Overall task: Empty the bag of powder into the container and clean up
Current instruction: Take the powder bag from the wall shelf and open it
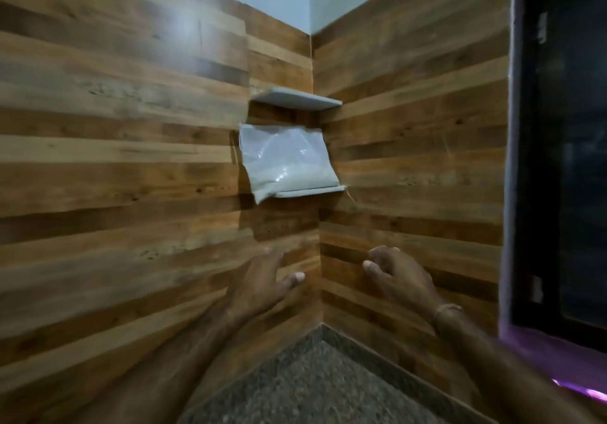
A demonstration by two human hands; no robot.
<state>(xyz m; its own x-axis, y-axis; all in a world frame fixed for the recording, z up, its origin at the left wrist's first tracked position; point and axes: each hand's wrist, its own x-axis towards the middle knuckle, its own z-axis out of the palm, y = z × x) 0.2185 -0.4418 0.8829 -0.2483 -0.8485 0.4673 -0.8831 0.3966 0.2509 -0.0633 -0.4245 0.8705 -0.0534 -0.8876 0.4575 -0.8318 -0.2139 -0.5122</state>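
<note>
A clear plastic bag of white powder point(286, 164) is propped on the lower grey corner shelf point(315, 191). At six o'clock, the left hand point(262, 284) and right hand point(400, 277) are raised, spread wide, empty.

- Wood-plank walls point(115, 148) are meeting in a corner, pale paint showing above.
- Two small corner shelves point(297, 99) are jutting out.
- A dark window point(571, 161) is standing at right.
- Speckled table point(315, 387) is lying below.
</note>
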